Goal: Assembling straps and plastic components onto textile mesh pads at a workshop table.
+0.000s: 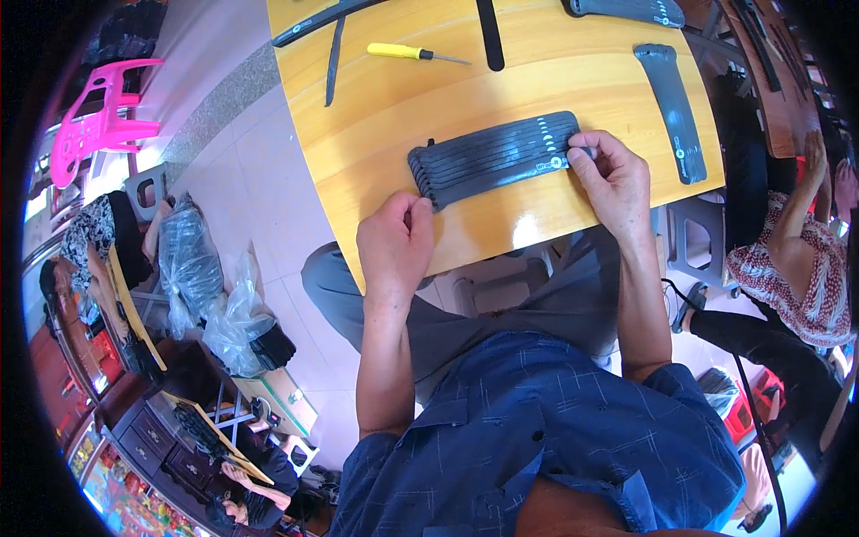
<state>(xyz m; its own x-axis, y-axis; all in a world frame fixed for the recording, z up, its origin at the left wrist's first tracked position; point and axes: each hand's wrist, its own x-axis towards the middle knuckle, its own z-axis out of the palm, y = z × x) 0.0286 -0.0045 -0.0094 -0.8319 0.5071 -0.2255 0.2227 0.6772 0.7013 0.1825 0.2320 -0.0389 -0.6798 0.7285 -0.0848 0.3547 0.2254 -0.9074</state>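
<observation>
A fanned stack of flat black straps (492,159) lies slantwise on the yellow wooden table (537,89) in front of me. Looped or folded ends line its left side, and small white marks run down near its right end. My left hand (396,240) is closed, thumb against curled fingers, at the lower left corner of the stack. At the right end my right hand (613,183) pinches the edge of the straps between thumb and forefinger. What exactly lies between the left fingertips is partly hidden.
Beyond the stack lie a yellow-handled screwdriver (394,51) and loose black straps (489,36). Another strap bundle (673,112) sits at the right edge. A pink plastic chair (107,121) and plastic bags (192,255) stand left. A person in patterned clothing (796,268) sits right.
</observation>
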